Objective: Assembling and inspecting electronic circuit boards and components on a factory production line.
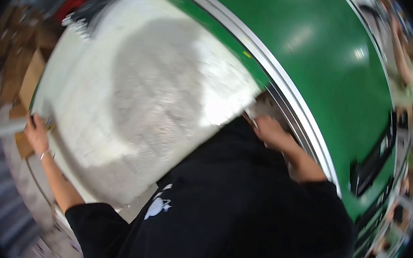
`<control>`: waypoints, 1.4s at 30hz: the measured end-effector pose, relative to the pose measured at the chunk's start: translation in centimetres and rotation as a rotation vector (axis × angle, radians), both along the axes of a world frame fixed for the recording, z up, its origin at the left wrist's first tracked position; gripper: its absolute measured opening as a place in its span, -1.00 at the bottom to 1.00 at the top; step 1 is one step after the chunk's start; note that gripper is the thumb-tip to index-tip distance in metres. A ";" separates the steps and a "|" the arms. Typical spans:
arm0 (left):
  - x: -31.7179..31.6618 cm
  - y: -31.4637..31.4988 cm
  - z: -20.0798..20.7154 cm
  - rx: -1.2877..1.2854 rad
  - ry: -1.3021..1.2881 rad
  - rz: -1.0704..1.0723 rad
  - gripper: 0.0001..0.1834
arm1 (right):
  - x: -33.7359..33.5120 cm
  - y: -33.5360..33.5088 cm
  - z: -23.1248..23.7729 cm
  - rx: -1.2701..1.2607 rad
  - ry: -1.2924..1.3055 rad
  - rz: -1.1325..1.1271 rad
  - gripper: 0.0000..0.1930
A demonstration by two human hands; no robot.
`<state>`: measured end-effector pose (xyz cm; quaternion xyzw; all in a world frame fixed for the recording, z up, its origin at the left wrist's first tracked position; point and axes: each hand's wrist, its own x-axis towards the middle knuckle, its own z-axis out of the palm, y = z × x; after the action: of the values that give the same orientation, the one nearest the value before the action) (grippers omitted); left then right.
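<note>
A large white worktop with a broad grey shadow across it lies in front of me. At its left edge is my left hand, with fingers curled beside the end of a pale, smeared bar. Blur hides exactly what those fingers grip. My right hand is closed at the worktop's right corner, close to the green conveyor belt's metal rail. A small, thin piece shows at its fingertips, too blurred to name.
Beyond the rail runs a green conveyor belt carrying long black parts. A dark bundle with white ends lies at the worktop's far left. Cardboard stands left. Another person's arm shows at far right.
</note>
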<state>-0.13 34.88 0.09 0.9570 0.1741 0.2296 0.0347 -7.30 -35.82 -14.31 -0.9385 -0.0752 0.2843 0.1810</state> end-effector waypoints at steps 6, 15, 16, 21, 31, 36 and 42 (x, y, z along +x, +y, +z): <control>-2.2 -2.2 -1.2 0.040 -0.249 0.024 -0.58 | 3.6 3.6 15.6 0.244 0.237 0.589 -0.74; -2.4 -3.6 -1.8 0.006 -0.316 0.078 -0.53 | 7.9 12.3 22.4 0.451 0.017 0.937 -0.74; -2.6 -4.2 -1.9 0.004 -0.316 0.100 -0.53 | 8.1 12.9 22.4 0.465 0.018 0.966 -0.73; -2.5 -5.1 -0.6 0.070 -0.236 0.254 -0.55 | 9.4 15.1 21.7 0.501 0.047 1.008 -0.72; -0.9 -4.6 1.4 -0.004 0.089 0.133 -0.58 | 23.9 12.5 19.3 0.383 -0.258 0.912 -0.80; -0.4 0.5 0.9 -0.190 0.117 0.055 -0.76 | 36.3 11.3 18.7 0.414 -0.445 0.501 -0.82; 0.1 -0.8 1.8 -0.075 0.181 0.167 -0.85 | 51.8 17.7 15.0 -0.149 -0.711 0.332 -0.76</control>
<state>0.01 34.09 1.84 0.9539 0.2642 0.1379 0.0351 44.52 -18.12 0.72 -0.9640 -0.2632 -0.0281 0.0269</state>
